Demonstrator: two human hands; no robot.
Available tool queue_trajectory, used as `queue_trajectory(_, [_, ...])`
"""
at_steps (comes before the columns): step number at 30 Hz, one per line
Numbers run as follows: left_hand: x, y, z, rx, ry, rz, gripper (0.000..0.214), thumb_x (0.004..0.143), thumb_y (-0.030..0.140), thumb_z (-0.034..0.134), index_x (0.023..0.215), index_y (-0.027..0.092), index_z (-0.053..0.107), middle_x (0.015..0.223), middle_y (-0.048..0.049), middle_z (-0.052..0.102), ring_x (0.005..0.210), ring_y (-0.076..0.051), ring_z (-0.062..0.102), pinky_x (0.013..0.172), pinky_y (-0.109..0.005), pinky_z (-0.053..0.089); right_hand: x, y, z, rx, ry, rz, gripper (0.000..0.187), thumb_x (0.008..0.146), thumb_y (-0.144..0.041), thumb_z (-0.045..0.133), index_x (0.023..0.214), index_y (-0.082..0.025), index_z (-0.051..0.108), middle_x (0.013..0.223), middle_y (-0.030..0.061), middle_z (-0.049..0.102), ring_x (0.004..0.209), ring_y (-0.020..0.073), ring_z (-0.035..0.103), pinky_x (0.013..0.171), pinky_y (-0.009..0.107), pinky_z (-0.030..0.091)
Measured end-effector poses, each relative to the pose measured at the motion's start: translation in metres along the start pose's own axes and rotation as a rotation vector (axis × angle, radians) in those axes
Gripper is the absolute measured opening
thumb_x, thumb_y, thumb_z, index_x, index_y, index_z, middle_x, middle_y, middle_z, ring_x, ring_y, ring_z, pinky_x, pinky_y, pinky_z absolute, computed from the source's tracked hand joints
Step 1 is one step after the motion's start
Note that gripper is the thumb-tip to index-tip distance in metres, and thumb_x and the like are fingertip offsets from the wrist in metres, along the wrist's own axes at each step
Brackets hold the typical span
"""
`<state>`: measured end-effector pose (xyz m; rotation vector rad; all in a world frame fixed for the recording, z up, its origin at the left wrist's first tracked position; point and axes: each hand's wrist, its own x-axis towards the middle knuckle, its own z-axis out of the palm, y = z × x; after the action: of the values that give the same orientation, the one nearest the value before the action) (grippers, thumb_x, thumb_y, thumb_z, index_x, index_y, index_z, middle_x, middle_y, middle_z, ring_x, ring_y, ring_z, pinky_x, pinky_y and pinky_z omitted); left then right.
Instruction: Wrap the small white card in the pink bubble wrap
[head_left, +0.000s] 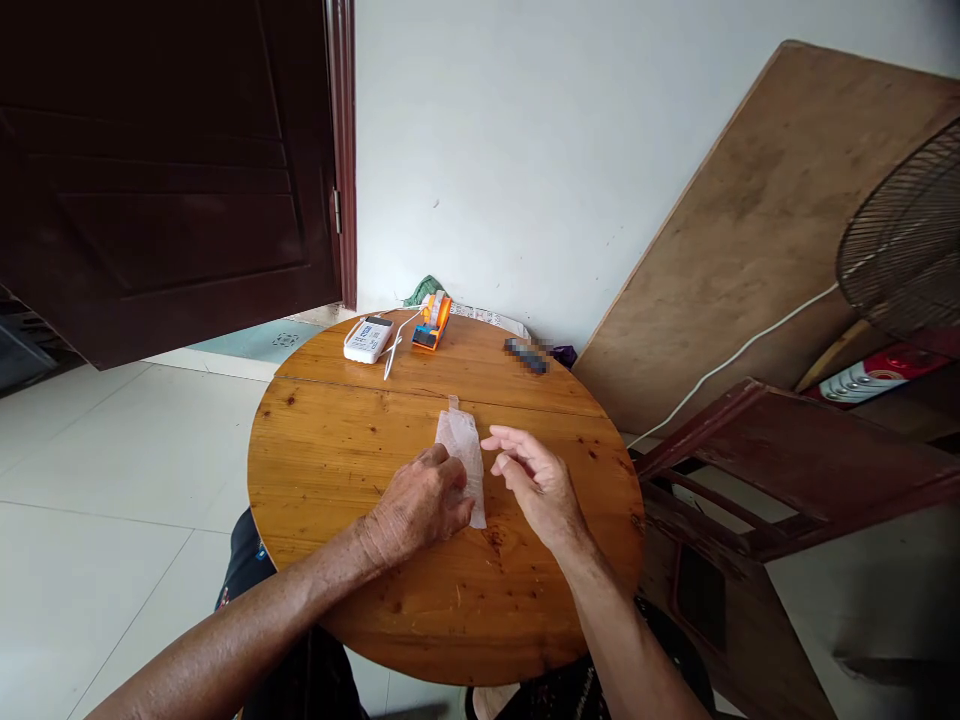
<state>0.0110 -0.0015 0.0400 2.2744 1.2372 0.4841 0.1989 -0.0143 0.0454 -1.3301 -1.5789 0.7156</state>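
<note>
A white, see-through wrapping packet (466, 440) lies lengthwise on the round wooden table (330, 450), and a small strip of clear tape (453, 402) sticks out at its far end. My left hand (424, 497) comes over the packet from the left, its fingers curled down on it and closed. Part of the packet is hidden beneath these fingers. Just right of the packet, my right hand (536, 485) is held with fingers apart and nothing between them. What the packet contains cannot be made out.
Toward the back of the table are an orange and blue tape dispenser (431, 325), a white power strip (369, 340) with its cord, and a blurred dark object (527, 356). A fan (900, 240), a leaning board (750, 220) and a dark red wooden chair (810, 470) stand at right.
</note>
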Motion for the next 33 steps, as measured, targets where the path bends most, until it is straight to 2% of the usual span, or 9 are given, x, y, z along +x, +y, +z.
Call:
queue_trajectory(5, [0.000, 0.001, 0.001, -0.004, -0.019, -0.012, 0.016, 0.085, 0.027, 0.064, 0.098, 0.018, 0.067, 0.104, -0.0087, 0.062, 0.097, -0.024, 0.065, 0.085, -0.032, 0.052, 0.000, 0.018, 0.002, -0.116, -0.032, -0.063, 0.032, 0.085, -0.022, 0.054, 0.113, -0.023, 0.068, 0.097, 0.0044, 0.077, 0.087, 0.0185, 0.072, 0.082, 0.032, 0.056])
queue_trajectory(11, [0.002, 0.000, -0.002, 0.019, -0.038, 0.060, 0.048, 0.085, 0.026, 0.061, 0.133, 0.026, 0.059, 0.113, -0.0089, 0.062, 0.101, -0.025, 0.065, 0.087, -0.034, 0.053, -0.004, 0.025, 0.013, -0.214, -0.058, -0.105, 0.040, 0.084, -0.017, 0.048, 0.116, -0.024, 0.070, 0.096, 0.0036, 0.077, 0.090, 0.0195, 0.071, 0.085, 0.033, 0.056])
queue_trajectory(14, [0.005, 0.002, -0.005, 0.073, -0.085, 0.052, 0.046, 0.086, 0.028, 0.059, 0.132, 0.025, 0.063, 0.109, -0.0102, 0.063, 0.098, -0.026, 0.066, 0.084, -0.035, 0.053, -0.002, 0.025, 0.011, -0.201, -0.069, -0.105, 0.041, 0.081, -0.016, 0.048, 0.114, -0.024, 0.071, 0.096, 0.0037, 0.077, 0.091, 0.0199, 0.071, 0.086, 0.035, 0.055])
queue_trajectory(17, [0.007, 0.004, -0.005, 0.085, -0.095, 0.013, 0.039, 0.085, 0.029, 0.059, 0.122, 0.020, 0.069, 0.107, -0.0115, 0.063, 0.095, -0.027, 0.066, 0.083, -0.035, 0.053, 0.007, 0.027, 0.006, -0.139, -0.003, -0.021, 0.033, 0.080, -0.022, 0.053, 0.108, -0.023, 0.071, 0.096, 0.0050, 0.077, 0.089, 0.0199, 0.071, 0.084, 0.034, 0.055])
queue_trajectory(20, [0.008, 0.005, -0.002, 0.071, -0.063, -0.003, 0.038, 0.083, 0.028, 0.059, 0.118, 0.018, 0.070, 0.106, -0.0119, 0.063, 0.096, -0.028, 0.066, 0.083, -0.036, 0.052, 0.024, 0.029, 0.000, -0.085, 0.072, 0.197, 0.027, 0.075, -0.030, 0.061, 0.099, -0.020, 0.069, 0.095, 0.0077, 0.076, 0.085, 0.0208, 0.069, 0.071, 0.031, 0.054])
queue_trajectory(24, [0.007, 0.006, 0.000, 0.068, -0.033, -0.022, 0.037, 0.082, 0.027, 0.060, 0.116, 0.018, 0.071, 0.105, -0.0113, 0.064, 0.095, -0.027, 0.066, 0.084, -0.035, 0.052, 0.055, 0.033, 0.005, -0.022, -0.005, 0.441, 0.024, 0.065, -0.036, 0.067, 0.082, -0.019, 0.063, 0.075, 0.0031, 0.067, 0.064, 0.0174, 0.062, 0.043, 0.022, 0.032])
queue_trajectory(26, [0.006, 0.006, -0.001, 0.068, -0.038, -0.026, 0.037, 0.081, 0.026, 0.060, 0.116, 0.018, 0.071, 0.104, -0.0108, 0.064, 0.095, -0.027, 0.065, 0.084, -0.035, 0.052, 0.068, 0.033, 0.011, 0.003, -0.050, 0.442, 0.021, 0.062, -0.037, 0.068, 0.068, -0.020, 0.057, 0.060, -0.0019, 0.057, 0.053, 0.0135, 0.052, 0.041, 0.022, 0.024])
queue_trajectory(29, [0.005, 0.007, -0.001, 0.063, -0.033, -0.036, 0.037, 0.081, 0.026, 0.060, 0.115, 0.019, 0.071, 0.104, -0.0104, 0.063, 0.095, -0.026, 0.065, 0.084, -0.034, 0.051, 0.082, 0.031, 0.018, 0.042, -0.119, 0.428, 0.022, 0.057, -0.036, 0.070, 0.057, -0.020, 0.054, 0.048, -0.0065, 0.043, 0.047, 0.0094, 0.039, 0.044, 0.022, 0.022])
queue_trajectory(33, [0.003, 0.006, 0.001, 0.044, -0.008, -0.057, 0.034, 0.082, 0.028, 0.060, 0.114, 0.019, 0.071, 0.106, -0.0103, 0.063, 0.097, -0.026, 0.064, 0.086, -0.034, 0.051, 0.090, 0.029, 0.020, 0.092, -0.187, 0.429, 0.018, 0.052, -0.032, 0.070, 0.059, -0.018, 0.061, 0.050, -0.0052, 0.050, 0.051, 0.0100, 0.040, 0.049, 0.023, 0.027])
